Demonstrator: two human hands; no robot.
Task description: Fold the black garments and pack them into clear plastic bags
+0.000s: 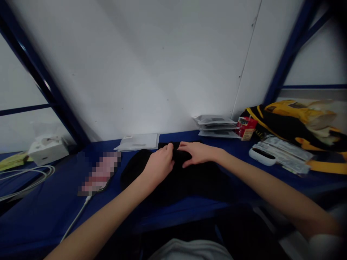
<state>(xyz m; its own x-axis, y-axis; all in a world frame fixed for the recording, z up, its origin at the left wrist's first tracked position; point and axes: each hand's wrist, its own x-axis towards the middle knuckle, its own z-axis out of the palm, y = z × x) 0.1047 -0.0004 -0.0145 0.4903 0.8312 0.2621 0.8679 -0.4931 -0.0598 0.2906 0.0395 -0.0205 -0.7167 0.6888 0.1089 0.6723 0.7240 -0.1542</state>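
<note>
A black, soft-looking piece of cloth [189,184] lies spread on the blue table in front of me; its dark folds hide its exact kind. My left hand [160,162] is closed on the upper middle of this cloth, with the fingertips pinched together. Just beside it, my right hand [196,153] curls over the same part, its thumb below and its fingers above, gripping a fold. The two hands are close together but apart.
A phone [101,173] with a white cable lies at left, near a white box [48,148]. Flat plastic packets [138,141] rest behind the cloth, stacked packets [217,126] farther right. A red box [246,127], white case [261,155] and yellow-black bag [292,122] stand right.
</note>
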